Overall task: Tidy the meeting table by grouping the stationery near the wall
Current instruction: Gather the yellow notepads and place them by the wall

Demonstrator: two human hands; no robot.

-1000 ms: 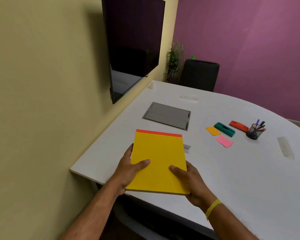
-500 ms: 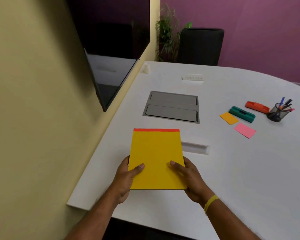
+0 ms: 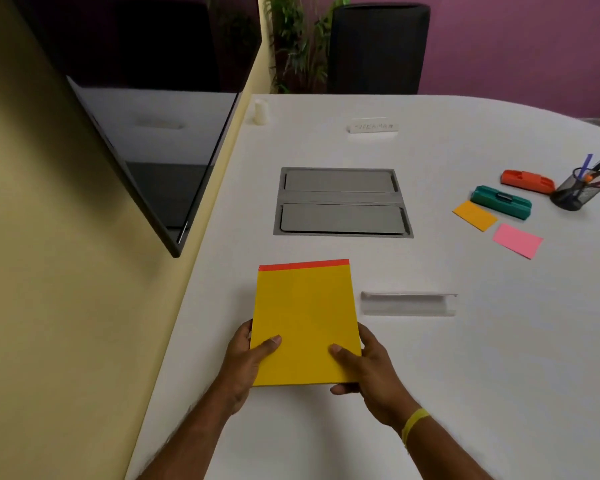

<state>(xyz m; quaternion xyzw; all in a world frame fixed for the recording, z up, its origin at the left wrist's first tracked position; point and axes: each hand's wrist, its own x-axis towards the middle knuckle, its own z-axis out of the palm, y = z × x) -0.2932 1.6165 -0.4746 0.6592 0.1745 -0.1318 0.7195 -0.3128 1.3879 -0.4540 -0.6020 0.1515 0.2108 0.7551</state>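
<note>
A yellow notepad (image 3: 303, 320) with a red top strip is held flat just over the white table (image 3: 465, 358), not far from the yellow wall (image 3: 49, 306). My left hand (image 3: 245, 358) grips its lower left edge, thumb on top. My right hand (image 3: 364, 365) grips the lower right corner, thumb on top and fingers under. Far right lie an orange sticky pad (image 3: 474, 215), a pink sticky pad (image 3: 518, 240), a teal stapler (image 3: 501, 201), a red stapler (image 3: 527, 181) and a mesh pen cup (image 3: 573, 192) with pens.
A grey cable hatch (image 3: 342, 202) is set into the table beyond the notepad. A white name plate (image 3: 407, 303) lies right of the notepad, another (image 3: 373, 127) further back. A wall screen (image 3: 136, 133) overhangs the left edge. A small white cup (image 3: 261, 111) and a black chair (image 3: 378, 46) stand behind.
Both hands have carried the notepad forward from the table's near edge and lower, closer to the wall side. The view has tilted down and moved in.
</note>
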